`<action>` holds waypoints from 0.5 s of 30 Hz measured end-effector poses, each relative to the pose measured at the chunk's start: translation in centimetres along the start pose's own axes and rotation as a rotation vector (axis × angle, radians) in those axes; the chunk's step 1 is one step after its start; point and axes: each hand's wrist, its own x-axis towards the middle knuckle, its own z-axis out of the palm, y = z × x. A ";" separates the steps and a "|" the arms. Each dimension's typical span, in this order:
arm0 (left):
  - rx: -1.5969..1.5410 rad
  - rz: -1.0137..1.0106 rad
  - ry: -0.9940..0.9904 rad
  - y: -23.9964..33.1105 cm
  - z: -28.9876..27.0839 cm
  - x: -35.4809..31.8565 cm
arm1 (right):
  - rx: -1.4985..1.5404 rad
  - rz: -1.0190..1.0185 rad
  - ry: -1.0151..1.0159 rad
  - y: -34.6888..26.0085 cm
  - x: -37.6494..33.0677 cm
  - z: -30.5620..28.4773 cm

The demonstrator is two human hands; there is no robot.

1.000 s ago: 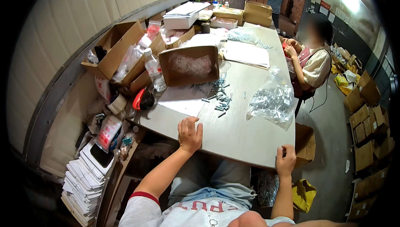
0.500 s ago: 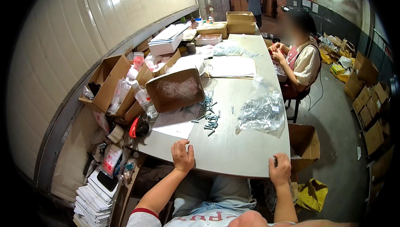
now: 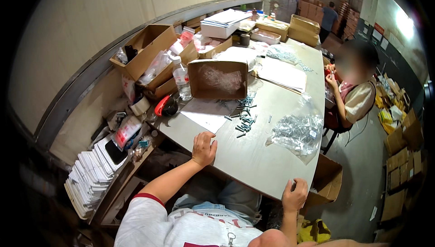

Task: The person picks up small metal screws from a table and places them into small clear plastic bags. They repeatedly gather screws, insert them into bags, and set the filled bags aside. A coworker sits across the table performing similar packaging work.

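My left hand point(image 3: 204, 148) rests at the near edge of the table point(image 3: 253, 167), just below a white paper sheet point(image 3: 206, 114). Its fingers are loosely bent, the thumb stands apart, and nothing shows in it. At the table's near right corner sits my right hand point(image 3: 295, 194), thumb and fingers apart, holding nothing visible. Between and beyond the hands lies a loose pile of dark metal screws point(image 3: 246, 121). One single screw point(image 3: 270, 118) lies to the right of the pile. A clear plastic bag point(image 3: 297, 131) full of screws is farther right. Behind the pile, a cardboard box point(image 3: 218, 94) faces me, with clear plastic inside.
On the left stand a water bottle point(image 3: 182, 79), a red-and-black tape dispenser point(image 3: 166, 105) and open cartons point(image 3: 147, 52). Stacked papers point(image 3: 93, 172) sit lower left. A co-worker point(image 3: 358, 88) sits at the table's right side. An open carton point(image 3: 327, 179) stands below the right edge.
The whole view has turned and tilted, so the table now slants down to the right. Both my hands stay at the table edge. The screws, bag and box keep their places on the table.
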 end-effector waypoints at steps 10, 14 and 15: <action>0.047 -0.055 -0.075 -0.3 -0.1 -0.3 | -0.018 -0.022 0.011 -0.2 -0.4 0.0; 0.219 0.026 -0.225 1.3 0.8 1.2 | -0.044 -0.012 0.033 0.1 -0.4 0.0; 0.233 0.010 -0.315 1.0 1.5 2.3 | -0.050 -0.018 0.047 -0.1 -0.2 0.2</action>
